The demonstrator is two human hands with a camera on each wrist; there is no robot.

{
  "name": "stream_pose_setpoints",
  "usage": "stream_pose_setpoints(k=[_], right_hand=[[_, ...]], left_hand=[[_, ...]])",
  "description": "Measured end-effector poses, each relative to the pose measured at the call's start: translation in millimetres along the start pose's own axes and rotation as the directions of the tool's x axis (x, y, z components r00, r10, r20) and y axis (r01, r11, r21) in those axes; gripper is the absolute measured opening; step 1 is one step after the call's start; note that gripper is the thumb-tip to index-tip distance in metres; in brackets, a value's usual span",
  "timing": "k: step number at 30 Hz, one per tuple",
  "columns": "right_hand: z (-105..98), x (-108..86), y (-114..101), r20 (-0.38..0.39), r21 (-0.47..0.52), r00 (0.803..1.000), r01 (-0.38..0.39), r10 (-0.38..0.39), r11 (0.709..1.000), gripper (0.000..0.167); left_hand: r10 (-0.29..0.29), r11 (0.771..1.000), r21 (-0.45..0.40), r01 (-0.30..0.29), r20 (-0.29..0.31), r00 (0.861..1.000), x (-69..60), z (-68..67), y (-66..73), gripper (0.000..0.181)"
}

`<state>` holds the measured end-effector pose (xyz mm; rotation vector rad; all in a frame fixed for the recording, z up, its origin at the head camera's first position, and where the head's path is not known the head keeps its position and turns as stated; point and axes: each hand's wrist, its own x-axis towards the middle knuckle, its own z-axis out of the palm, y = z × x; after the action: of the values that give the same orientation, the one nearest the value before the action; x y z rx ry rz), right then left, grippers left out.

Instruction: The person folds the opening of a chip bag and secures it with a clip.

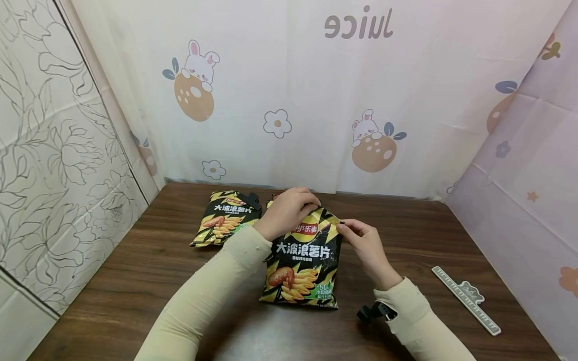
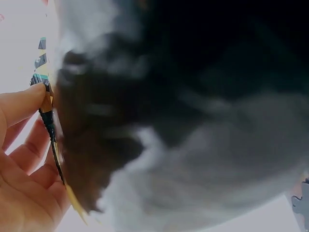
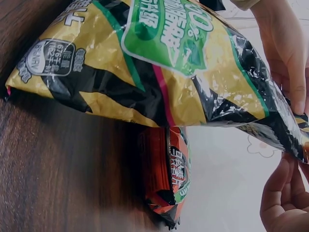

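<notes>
A black and yellow bag of Lay's potato chips (image 1: pixel 302 271) stands tilted on the table, its printed front toward me. My left hand (image 1: pixel 289 208) grips its top edge from above, the fingertips partly hidden behind the bag. My right hand (image 1: pixel 366 245) pinches the top right corner between thumb and fingers. Both hands hold the upper end of the bag in the right wrist view, the left hand (image 3: pixel 285 53) above and the right hand (image 3: pixel 286 195) below. A blurred dark and silvery surface fills most of the left wrist view, with fingers (image 2: pixel 29 159) holding a thin edge beside it.
A second, matching chip bag (image 1: pixel 223 220) lies to the left, with a black clip (image 1: pixel 250 200) at its top. Behind the held bag is a red packet (image 3: pixel 164 169). A white ruler-like strip (image 1: pixel 467 301) with a cloud-shaped piece lies at the right. Curtains enclose the table (image 1: pixel 397 215).
</notes>
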<state>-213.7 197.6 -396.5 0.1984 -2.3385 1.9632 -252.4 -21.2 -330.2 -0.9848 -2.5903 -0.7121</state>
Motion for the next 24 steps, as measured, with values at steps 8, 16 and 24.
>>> stream_pose_setpoints(k=[8,16,24], right_hand=[[-1.0,0.3,-0.5,-0.022,-0.025,1.0,0.015,-0.015,1.0,0.043],[0.1,1.3,-1.9,-0.021,-0.052,0.999,0.041,-0.042,0.998,0.041],[-2.0,2.5,-0.2,-0.016,-0.058,0.998,0.064,-0.065,0.996,0.041]], left_hand=[[0.003,1.0,0.021,-0.003,0.02,1.0,1.9,-3.7,-1.4,0.017],[0.036,0.999,0.031,-0.038,0.067,0.997,4.0,-8.0,-4.9,0.019],[0.053,0.999,-0.014,-0.052,0.092,0.994,4.8,-14.1,-8.0,0.017]])
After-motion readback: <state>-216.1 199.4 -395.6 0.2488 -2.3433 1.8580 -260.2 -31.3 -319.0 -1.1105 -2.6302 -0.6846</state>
